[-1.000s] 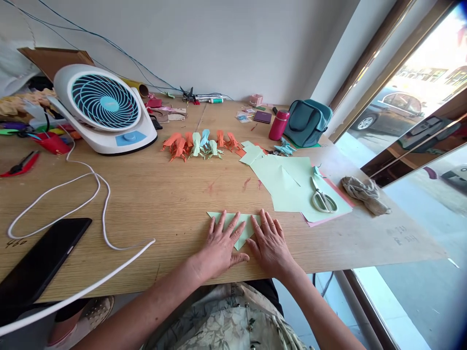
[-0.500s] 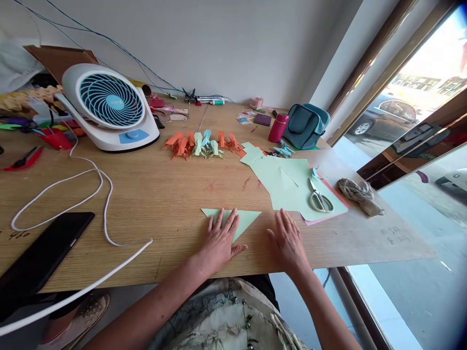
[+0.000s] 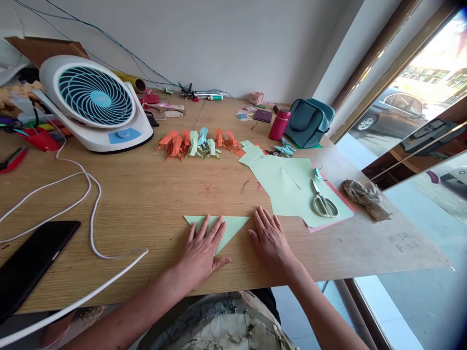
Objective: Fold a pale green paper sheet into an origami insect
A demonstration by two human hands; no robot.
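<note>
A light green sheet of paper folded into a triangle (image 3: 233,224) lies on the wooden table near its front edge, long side facing away from me. My left hand (image 3: 204,248) rests flat on it, fingers spread, covering its left and middle part. Just right of the triangle's right corner, my right hand (image 3: 270,239) lies palm down on the wood with fingers stretched out, holding nothing. Beyond it are large green sheets (image 3: 290,192) with scissors (image 3: 324,204) on top.
Folded paper figures (image 3: 193,144) in orange, green and blue stand in a row mid-table. A fan (image 3: 97,99), white cable (image 3: 95,218) and black phone (image 3: 36,265) are on the left. A pink bottle (image 3: 279,124), teal bag (image 3: 309,123) and crumpled cloth (image 3: 367,198) sit at right.
My view has shifted slightly. The right hand has come left, closer to the triangle's right corner, and lies flatter. My left hand stays flat on the paper, which has slid slightly left with it.
</note>
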